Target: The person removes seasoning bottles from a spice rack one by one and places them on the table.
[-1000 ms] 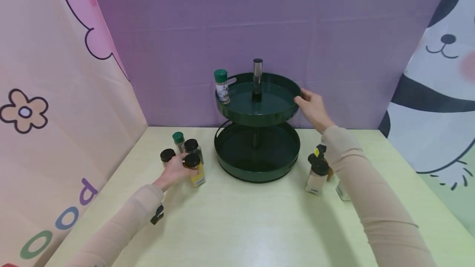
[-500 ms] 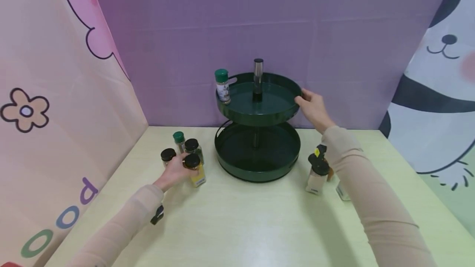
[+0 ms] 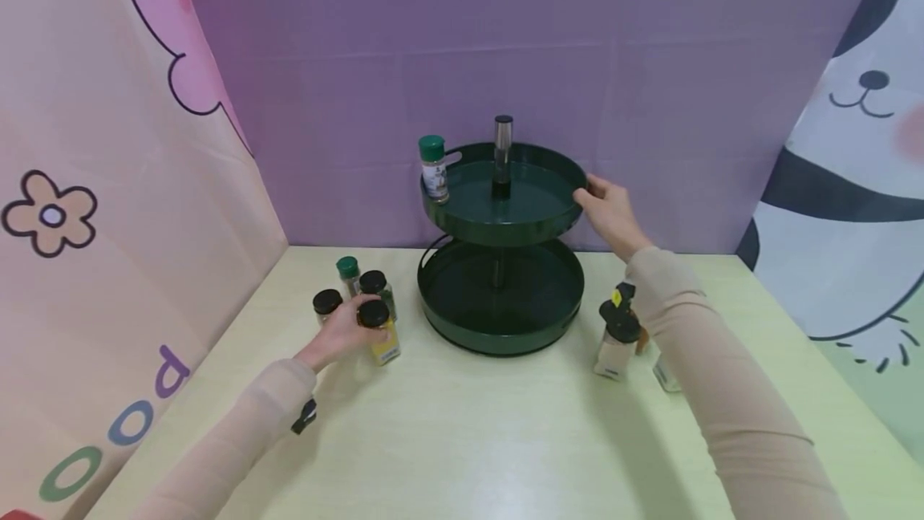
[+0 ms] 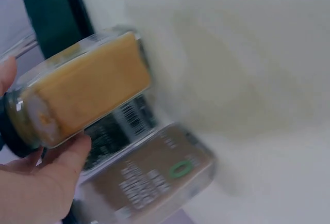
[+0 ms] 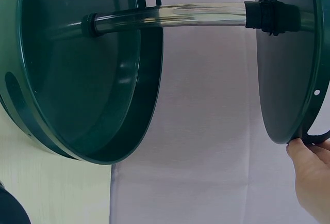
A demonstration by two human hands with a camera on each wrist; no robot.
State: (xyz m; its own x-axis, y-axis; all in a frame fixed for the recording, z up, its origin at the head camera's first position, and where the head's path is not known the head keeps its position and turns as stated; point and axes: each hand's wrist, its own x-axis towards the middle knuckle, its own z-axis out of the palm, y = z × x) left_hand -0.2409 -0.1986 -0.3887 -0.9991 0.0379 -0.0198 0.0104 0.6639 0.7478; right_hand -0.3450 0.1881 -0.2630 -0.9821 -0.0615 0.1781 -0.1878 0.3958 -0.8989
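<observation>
My left hand (image 3: 342, 335) grips a spice jar (image 3: 386, 346) just below its black lid, at the left of the table. In the left wrist view this jar (image 4: 95, 87) shows orange-yellow powder, with thumb and finger on either side of its neck. On the right, my other hand (image 3: 609, 211) holds the rim of the upper tray (image 3: 501, 233) of a dark green two-tier stand. The right wrist view shows that thumb (image 5: 299, 152) pressed on the rim beside a handle cutout. A green-lidded spice jar (image 3: 434, 175) stands at the upper tray's left edge.
Close to the left hand stand a green-lidded jar (image 3: 348, 271) and two black-lidded jars, one dark (image 3: 377, 287), one (image 3: 328, 303) partly hidden. Several more containers, including a pale black-lidded jar (image 3: 616, 351), stand under the right forearm. The lower tray (image 3: 498, 342) rests on the table.
My left fingers have shifted very slightly at the jar's neck. The right hand, the stand and the other jars look unchanged.
</observation>
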